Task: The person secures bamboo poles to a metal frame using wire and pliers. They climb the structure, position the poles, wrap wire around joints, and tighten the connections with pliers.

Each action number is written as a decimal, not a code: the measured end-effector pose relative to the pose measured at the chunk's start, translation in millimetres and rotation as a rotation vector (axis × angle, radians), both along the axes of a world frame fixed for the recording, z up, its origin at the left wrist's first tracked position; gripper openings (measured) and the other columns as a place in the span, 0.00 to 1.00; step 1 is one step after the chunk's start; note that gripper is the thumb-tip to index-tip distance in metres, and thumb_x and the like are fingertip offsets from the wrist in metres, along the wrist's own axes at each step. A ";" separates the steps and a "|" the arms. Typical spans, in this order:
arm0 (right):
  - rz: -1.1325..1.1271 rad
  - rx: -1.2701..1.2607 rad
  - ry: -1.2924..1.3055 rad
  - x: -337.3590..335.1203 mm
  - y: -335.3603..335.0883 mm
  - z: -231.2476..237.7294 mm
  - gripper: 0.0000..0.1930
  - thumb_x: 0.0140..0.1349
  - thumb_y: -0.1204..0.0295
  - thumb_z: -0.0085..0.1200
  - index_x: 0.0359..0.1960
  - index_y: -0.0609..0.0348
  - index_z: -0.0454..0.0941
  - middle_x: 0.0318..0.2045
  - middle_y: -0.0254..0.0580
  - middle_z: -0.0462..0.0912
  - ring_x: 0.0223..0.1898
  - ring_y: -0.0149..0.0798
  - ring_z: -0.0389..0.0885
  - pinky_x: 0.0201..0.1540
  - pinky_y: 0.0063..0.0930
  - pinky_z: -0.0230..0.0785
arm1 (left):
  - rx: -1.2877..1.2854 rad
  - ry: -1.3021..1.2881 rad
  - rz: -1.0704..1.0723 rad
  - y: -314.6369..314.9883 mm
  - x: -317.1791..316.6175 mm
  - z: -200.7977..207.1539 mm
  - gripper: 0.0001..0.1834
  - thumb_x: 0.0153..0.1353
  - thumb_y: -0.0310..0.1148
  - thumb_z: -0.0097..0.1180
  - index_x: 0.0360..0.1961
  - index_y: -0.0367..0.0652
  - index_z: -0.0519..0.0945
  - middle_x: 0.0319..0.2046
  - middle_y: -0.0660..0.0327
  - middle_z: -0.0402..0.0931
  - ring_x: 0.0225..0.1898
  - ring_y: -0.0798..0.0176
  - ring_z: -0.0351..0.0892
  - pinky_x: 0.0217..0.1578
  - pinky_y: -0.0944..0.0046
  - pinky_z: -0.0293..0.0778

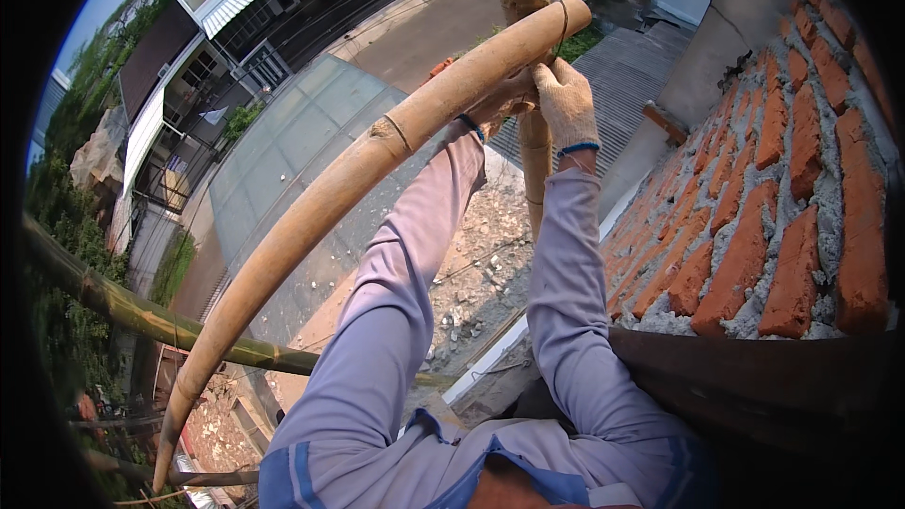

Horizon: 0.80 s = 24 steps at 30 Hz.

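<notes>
A long tan bamboo pole [311,198] slants across in front of me, from the lower left up to the upper middle. Near its upper end a thin dark wire [564,26] loops around it, where it crosses an upright bamboo post [536,155]. Just under that crossing, my gloved right hand [567,99] is closed, its fingertips pinching at the wire's lower end. My gloved left hand [507,99] reaches up beneath the pole, close beside the right one. The pole hides most of its fingers, so its grip does not show.
To the right rises a red brick wall [745,217] with rough grey mortar. A greenish bamboo pole [141,311] crosses at lower left. Far below lie rubble ground [476,273], a corrugated grey roof [627,75] and a street. Overhead cables run before the houses opposite.
</notes>
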State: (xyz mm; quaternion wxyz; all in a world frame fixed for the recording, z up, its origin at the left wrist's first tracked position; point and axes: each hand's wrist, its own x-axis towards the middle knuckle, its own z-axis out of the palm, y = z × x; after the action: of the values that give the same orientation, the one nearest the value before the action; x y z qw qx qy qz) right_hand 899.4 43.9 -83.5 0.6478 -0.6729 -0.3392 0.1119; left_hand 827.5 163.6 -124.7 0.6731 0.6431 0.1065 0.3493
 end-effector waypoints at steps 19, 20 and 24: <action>0.010 -0.140 -0.324 3.7 -1.7 0.4 0.15 0.60 0.78 0.51 0.48 0.66 0.80 0.39 0.54 0.87 0.44 0.54 0.87 0.50 0.41 0.76 | -1.091 -0.279 -0.020 -21.8 7.7 -52.0 0.21 0.73 0.51 0.60 0.48 0.41 0.80 0.39 0.65 0.83 0.36 0.68 0.83 0.36 0.66 0.84; -0.020 -0.133 -0.343 2.0 -0.9 0.9 0.16 0.60 0.78 0.51 0.49 0.65 0.80 0.40 0.54 0.87 0.44 0.54 0.87 0.50 0.41 0.76 | -1.073 -0.281 -0.008 -4.3 12.4 -58.8 0.19 0.74 0.47 0.58 0.53 0.42 0.78 0.43 0.64 0.83 0.41 0.67 0.83 0.40 0.64 0.84; -0.163 -0.149 -0.412 -6.5 1.0 4.9 0.18 0.61 0.77 0.51 0.53 0.63 0.80 0.42 0.55 0.88 0.47 0.56 0.86 0.52 0.43 0.77 | -0.194 -0.179 0.237 45.0 28.1 -83.5 0.15 0.72 0.39 0.60 0.53 0.43 0.79 0.45 0.56 0.82 0.45 0.57 0.82 0.46 0.55 0.78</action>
State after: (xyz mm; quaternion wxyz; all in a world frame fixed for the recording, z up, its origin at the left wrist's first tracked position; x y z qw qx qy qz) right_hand 892.9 44.9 -78.6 0.5202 -0.7527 -0.3996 -0.0557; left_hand 855.6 208.7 -208.2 0.6928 0.5244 0.1546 0.4703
